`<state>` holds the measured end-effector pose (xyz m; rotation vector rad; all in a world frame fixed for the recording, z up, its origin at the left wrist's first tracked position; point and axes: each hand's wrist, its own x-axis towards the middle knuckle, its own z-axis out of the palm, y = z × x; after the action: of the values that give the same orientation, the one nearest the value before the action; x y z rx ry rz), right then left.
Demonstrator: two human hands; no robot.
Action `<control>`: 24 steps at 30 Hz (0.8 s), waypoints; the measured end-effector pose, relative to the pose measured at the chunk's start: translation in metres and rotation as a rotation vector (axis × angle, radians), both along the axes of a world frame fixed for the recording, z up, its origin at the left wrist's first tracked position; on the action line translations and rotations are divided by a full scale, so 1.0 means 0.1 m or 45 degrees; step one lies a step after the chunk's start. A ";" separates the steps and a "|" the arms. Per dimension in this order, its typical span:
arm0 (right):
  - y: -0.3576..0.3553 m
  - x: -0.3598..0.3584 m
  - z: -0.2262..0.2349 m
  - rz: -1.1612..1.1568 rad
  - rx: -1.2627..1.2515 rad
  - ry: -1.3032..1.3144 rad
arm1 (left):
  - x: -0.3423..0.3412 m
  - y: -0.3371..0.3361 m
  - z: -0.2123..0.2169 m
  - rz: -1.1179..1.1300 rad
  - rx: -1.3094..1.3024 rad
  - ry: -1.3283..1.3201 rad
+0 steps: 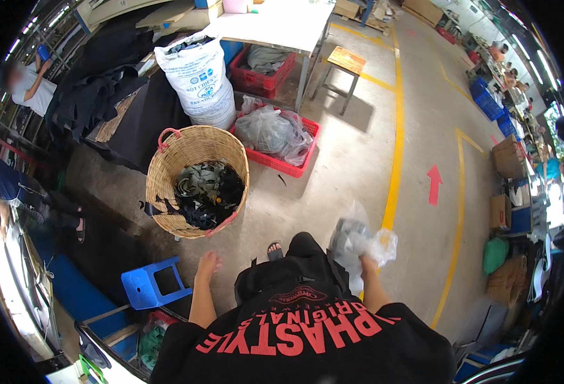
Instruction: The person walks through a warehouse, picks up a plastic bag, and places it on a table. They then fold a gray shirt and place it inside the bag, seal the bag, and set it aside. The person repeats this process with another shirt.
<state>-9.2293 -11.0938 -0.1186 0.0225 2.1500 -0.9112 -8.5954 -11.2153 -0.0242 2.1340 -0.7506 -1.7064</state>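
Observation:
My right hand (369,262) is closed round the gathered neck of a clear plastic bag (348,243) with something grey inside. The bag hangs beside my right leg, slightly blurred. My left hand (210,264) is in the air in front of me, holding nothing, its fingers loosely apart. Ahead of it on the floor stands a round wicker basket (166,160) with pink handles. Dark and grey-green fabric scraps (208,189) lie in the basket. A blue plastic stool (154,285) is near my left forearm.
Beyond the basket stand a full white sack (202,83) and a red crate (304,157) of bagged material. A second red crate (262,83) sits under a white-topped table (269,22). A wooden stool (346,61) stands near the yellow floor line. Other people are at both sides.

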 end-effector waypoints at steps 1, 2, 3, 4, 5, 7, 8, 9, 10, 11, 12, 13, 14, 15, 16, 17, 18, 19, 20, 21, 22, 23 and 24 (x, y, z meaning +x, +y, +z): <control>-0.49 -0.01 0.14 0.015 -0.087 0.051 | -0.06 -0.25 0.07 0.062 -0.054 0.022; -0.99 0.00 0.26 -0.006 -0.052 0.059 | -0.12 -0.46 0.11 0.119 -0.145 0.038; -1.49 0.01 0.35 -0.020 -0.033 0.070 | -0.17 -0.64 0.13 0.173 -0.189 0.036; -1.99 0.04 0.41 -0.043 -0.150 -0.021 | -0.21 -0.77 0.13 0.225 -0.221 0.057; -2.49 0.06 0.43 -0.088 -0.245 -0.102 | -0.24 -0.85 0.12 0.270 -0.201 0.064; -3.41 0.13 0.37 -0.182 -0.280 -0.239 | -0.32 -0.87 0.08 0.374 -0.090 0.047; -3.83 0.17 0.31 -0.111 -0.278 -0.193 | -0.37 -0.81 0.06 0.438 -0.008 0.033; -4.22 0.22 0.24 -0.068 -0.246 -0.126 | -0.43 -0.72 0.05 0.484 0.062 -0.011; -4.58 0.27 0.18 -0.033 -0.210 -0.068 | -0.51 -0.61 0.06 0.610 0.202 0.026; -4.92 0.32 0.11 -0.038 -0.265 -0.069 | -0.60 -0.50 0.09 0.693 0.395 -0.004; -5.23 0.37 0.05 -0.041 -0.318 -0.074 | -0.71 -0.42 0.14 0.687 0.517 -0.003; -5.51 0.43 -0.01 -0.045 -0.375 -0.079 | -0.83 -0.36 0.22 0.665 0.750 -0.026; -5.78 0.48 -0.05 -0.041 -0.376 -0.065 | -0.95 -0.34 0.31 0.722 0.794 0.027; -6.05 0.54 -0.08 -0.035 -0.376 -0.047 | -1.07 -0.36 0.40 0.737 0.828 0.031; -6.30 0.60 -0.11 -0.048 -0.338 -0.019 | -1.19 -0.41 0.48 0.794 0.750 0.041; -6.54 0.66 -0.13 -0.024 -0.335 -0.028 | -1.30 -0.48 0.55 0.863 0.709 0.032; -6.77 0.72 -0.16 -0.028 -0.286 -0.022 | -1.40 -0.56 0.61 0.930 0.697 0.025; -6.99 0.78 -0.20 -0.032 -0.254 -0.004 | -1.49 -0.66 0.65 0.984 0.618 0.035; -7.19 0.83 -0.26 0.011 -0.226 0.002 | -1.55 -0.78 0.68 0.981 0.570 0.049; -7.36 0.87 -0.34 0.051 -0.216 0.020 | -1.60 -0.91 0.70 0.964 0.528 0.080; -7.50 0.90 -0.44 0.101 -0.209 0.021 | -1.64 -1.04 0.71 0.950 0.529 0.074; -7.61 0.90 -0.56 0.331 -0.176 0.126 | -1.68 -1.17 0.72 0.931 0.476 0.103; -7.68 0.89 -0.68 0.571 -0.139 0.215 | -1.71 -1.30 0.72 0.914 0.475 0.094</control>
<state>-9.1398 -11.8621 -0.1868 -0.5862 2.1268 -0.7813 -8.7660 -11.3451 0.0480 2.1576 0.3671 -1.5668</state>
